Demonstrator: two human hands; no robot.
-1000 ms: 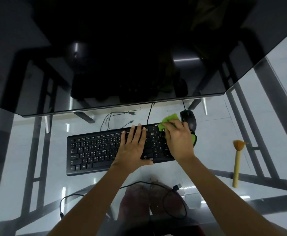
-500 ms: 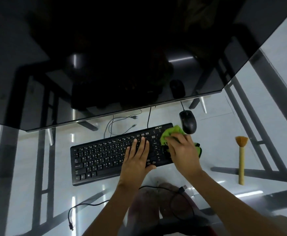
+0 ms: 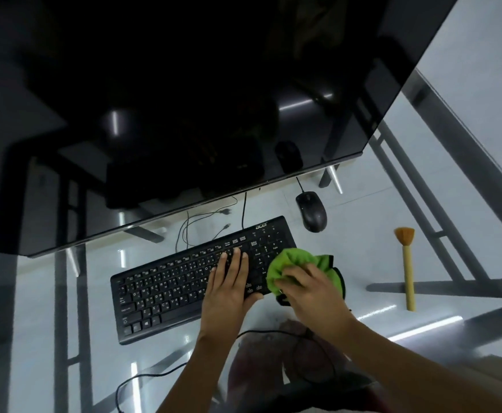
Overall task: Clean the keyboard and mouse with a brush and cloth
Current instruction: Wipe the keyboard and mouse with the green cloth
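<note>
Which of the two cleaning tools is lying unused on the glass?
The brush, with its yellow handle, lies alone to the right. The green cloth is gripped by the right hand on the keyboard.

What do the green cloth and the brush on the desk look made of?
The green cloth looks like soft fabric, perhaps microfibre: it bunches into folds under the right hand. The brush seems to have a pale wood or bamboo handle, matte, with orange bristles.

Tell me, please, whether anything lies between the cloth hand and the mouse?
Nothing visible does. The right hand holds the cloth at the keyboard's right end; only bare glass separates it from the mouse.
</note>
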